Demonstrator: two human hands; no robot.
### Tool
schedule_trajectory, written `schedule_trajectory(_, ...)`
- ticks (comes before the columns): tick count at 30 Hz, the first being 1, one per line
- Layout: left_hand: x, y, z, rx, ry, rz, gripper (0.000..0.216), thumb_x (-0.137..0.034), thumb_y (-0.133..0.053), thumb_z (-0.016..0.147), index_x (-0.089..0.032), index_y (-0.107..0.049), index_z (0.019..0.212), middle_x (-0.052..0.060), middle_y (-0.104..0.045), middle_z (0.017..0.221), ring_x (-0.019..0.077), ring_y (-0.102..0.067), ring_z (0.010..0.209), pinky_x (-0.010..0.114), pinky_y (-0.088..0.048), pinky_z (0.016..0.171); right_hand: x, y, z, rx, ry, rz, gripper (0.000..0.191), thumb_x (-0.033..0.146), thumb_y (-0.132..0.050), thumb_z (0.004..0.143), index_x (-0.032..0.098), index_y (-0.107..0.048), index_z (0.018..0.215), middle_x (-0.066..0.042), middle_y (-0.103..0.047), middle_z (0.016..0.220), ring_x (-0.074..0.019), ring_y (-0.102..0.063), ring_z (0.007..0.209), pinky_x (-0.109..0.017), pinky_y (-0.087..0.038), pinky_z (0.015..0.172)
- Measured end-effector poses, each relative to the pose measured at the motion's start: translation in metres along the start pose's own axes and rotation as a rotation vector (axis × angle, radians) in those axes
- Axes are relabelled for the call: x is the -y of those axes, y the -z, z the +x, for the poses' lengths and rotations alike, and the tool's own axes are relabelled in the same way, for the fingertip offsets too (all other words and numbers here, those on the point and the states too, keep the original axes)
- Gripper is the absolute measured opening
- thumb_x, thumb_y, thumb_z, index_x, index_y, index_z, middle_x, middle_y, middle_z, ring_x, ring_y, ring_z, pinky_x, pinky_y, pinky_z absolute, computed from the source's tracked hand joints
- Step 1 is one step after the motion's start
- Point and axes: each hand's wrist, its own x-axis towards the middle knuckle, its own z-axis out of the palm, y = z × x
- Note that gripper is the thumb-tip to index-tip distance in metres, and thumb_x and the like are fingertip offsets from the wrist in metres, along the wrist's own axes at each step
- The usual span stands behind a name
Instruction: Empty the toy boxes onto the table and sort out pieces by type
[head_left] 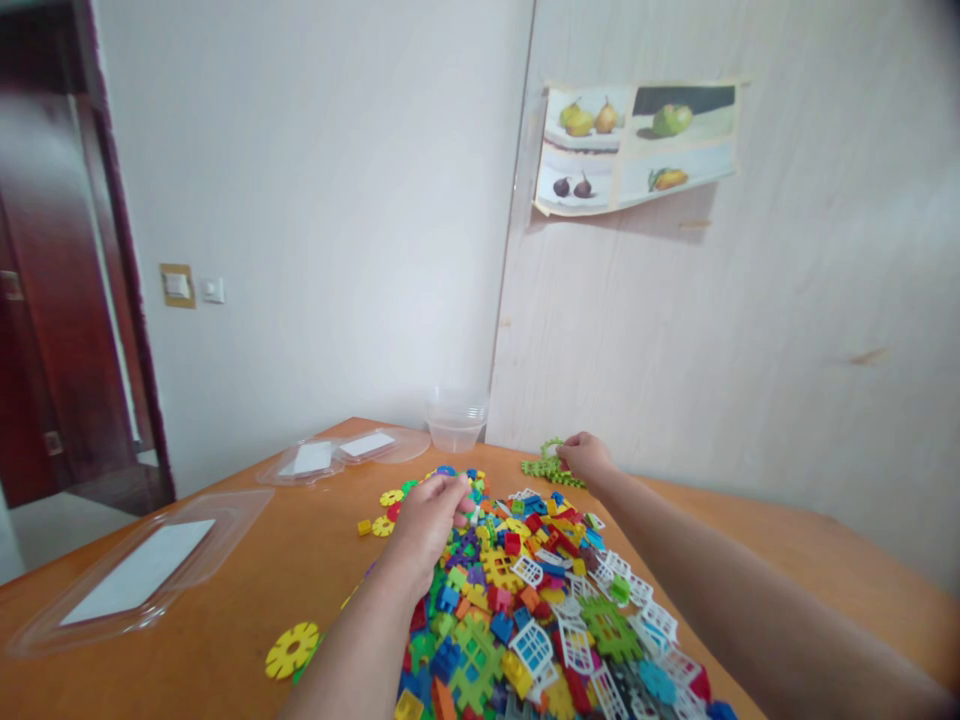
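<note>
My left hand (435, 512) is over the far left part of a large heap of plastic building pieces (517, 625), its fingers curled together. What they hold, if anything, I cannot make out. Past the heap's far end, my right hand (589, 456) pinches a green toothed piece (551, 447) that is tilted up. Other green toothed pieces (536, 468) lie on the table right beneath it. In the heap are coloured bricks, white window frames (576, 645), yellow square toothed pieces (501, 570) and notched discs.
Stacked clear plastic bowls (457, 425) stand at the back against the wall. Clear lids with white labels (142, 570) lie along the left side of the orange table (247, 570). A yellow notched disc (292, 650) lies near the front left. Walls border the table's far edges.
</note>
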Motion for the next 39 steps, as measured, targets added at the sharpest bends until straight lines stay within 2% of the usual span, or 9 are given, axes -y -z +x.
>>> schedule_trajectory(8, 0.004, 0.001, 0.004, 0.004, 0.021, -0.014, 0.042, -0.058, -0.062, 0.076, -0.017, -0.069, 0.082, 0.006, -0.072, 0.075, 0.0154, -0.06, 0.062, 0.025, -0.04, 0.058, -0.016, -0.025, 0.029, 0.003, -0.035, -0.199, 0.021, 0.035, -0.066, 0.086, 0.014, -0.064, 0.088, -0.002, -0.067, 0.07, -0.0121, -0.06, 0.058, -0.025, -0.048, 0.057)
schedule_trajectory(11, 0.006, 0.002, 0.006, 0.001, 0.022, -0.004, 0.042, -0.059, -0.063, 0.075, -0.017, -0.069, 0.081, 0.006, -0.072, 0.075, 0.0154, -0.061, 0.063, 0.025, -0.04, 0.058, -0.018, -0.023, 0.03, -0.014, -0.023, -0.236, 0.022, 0.036, -0.064, 0.087, 0.014, -0.064, 0.089, -0.002, -0.067, 0.076, -0.0133, -0.062, 0.067, -0.028, -0.049, 0.064)
schedule_trajectory(17, 0.005, 0.001, 0.005, 0.004, 0.027, -0.003, 0.038, -0.054, -0.061, 0.077, -0.017, -0.07, 0.08, 0.006, -0.072, 0.074, 0.0147, -0.06, 0.061, 0.026, -0.041, 0.058, -0.014, -0.007, 0.01, -0.03, 0.025, -0.178, 0.009, 0.024, -0.065, 0.077, 0.016, -0.064, 0.08, -0.006, -0.067, 0.063, -0.0198, -0.064, 0.068, -0.026, -0.04, 0.056)
schedule_trajectory(21, 0.004, 0.001, 0.004, 0.002, 0.023, 0.002, 0.035, -0.052, -0.062, 0.077, -0.017, -0.069, 0.079, 0.006, -0.072, 0.073, 0.0145, -0.059, 0.061, 0.026, -0.041, 0.06, -0.004, 0.008, -0.021, 0.039, 0.061, -0.074, 0.013, 0.029, -0.061, 0.08, 0.017, -0.062, 0.08, -0.004, -0.067, 0.064, -0.0153, -0.062, 0.059, -0.023, -0.038, 0.051)
schedule_trajectory(25, 0.004, -0.001, 0.004, -0.001, 0.029, 0.012, 0.035, -0.052, -0.061, 0.077, -0.017, -0.068, 0.077, 0.006, -0.071, 0.074, 0.0146, -0.059, 0.06, 0.026, -0.042, 0.06, 0.012, 0.025, -0.075, 0.226, 0.122, 0.025, 0.017, 0.036, -0.062, 0.081, 0.019, -0.061, 0.08, -0.001, -0.067, 0.065, -0.0111, -0.058, 0.053, -0.02, -0.037, 0.047)
schedule_trajectory(29, 0.006, -0.003, 0.004, 0.024, 0.017, 0.012, 0.032, -0.048, -0.061, 0.078, -0.017, -0.068, 0.079, 0.006, -0.071, 0.075, 0.0148, -0.059, 0.061, 0.026, -0.043, 0.059, 0.031, 0.043, -0.145, 0.671, 0.284, 0.151, 0.019, 0.038, -0.062, 0.084, 0.019, -0.062, 0.084, 0.004, -0.057, 0.059, -0.0095, -0.05, 0.05, -0.02, -0.036, 0.047)
schedule_trajectory(31, 0.007, -0.004, 0.004, 0.032, 0.011, 0.007, 0.031, -0.047, -0.061, 0.079, -0.017, -0.068, 0.08, 0.006, -0.071, 0.074, 0.015, -0.06, 0.061, 0.026, -0.044, 0.06, 0.039, 0.05, -0.176, 0.804, 0.415, 0.12, 0.014, 0.034, -0.062, 0.084, 0.02, -0.064, 0.087, 0.003, -0.058, 0.064, -0.0099, -0.052, 0.056, -0.02, -0.039, 0.051)
schedule_trajectory(34, 0.01, -0.004, 0.006, 0.037, 0.02, 0.023, 0.031, -0.047, -0.059, 0.08, -0.017, -0.068, 0.081, 0.005, -0.07, 0.072, 0.0146, -0.06, 0.059, 0.026, -0.045, 0.061, 0.048, 0.054, -0.21, 0.807, 0.65, -0.032, 0.012, 0.028, -0.062, 0.085, 0.022, -0.068, 0.094, 0.001, -0.064, 0.076, -0.0119, -0.056, 0.066, -0.023, -0.043, 0.06)
schedule_trajectory(39, 0.016, -0.006, 0.01, 0.07, 0.035, 0.069, 0.031, -0.046, -0.058, 0.081, -0.017, -0.067, 0.08, 0.005, -0.071, 0.075, 0.013, -0.059, 0.057, 0.025, -0.043, 0.059, 0.056, 0.052, -0.237, 0.696, 0.971, -0.245, 0.033, 0.023, -0.063, 0.082, 0.027, -0.066, 0.115, -0.003, -0.068, 0.102, -0.02, -0.058, 0.097, -0.034, -0.045, 0.089)
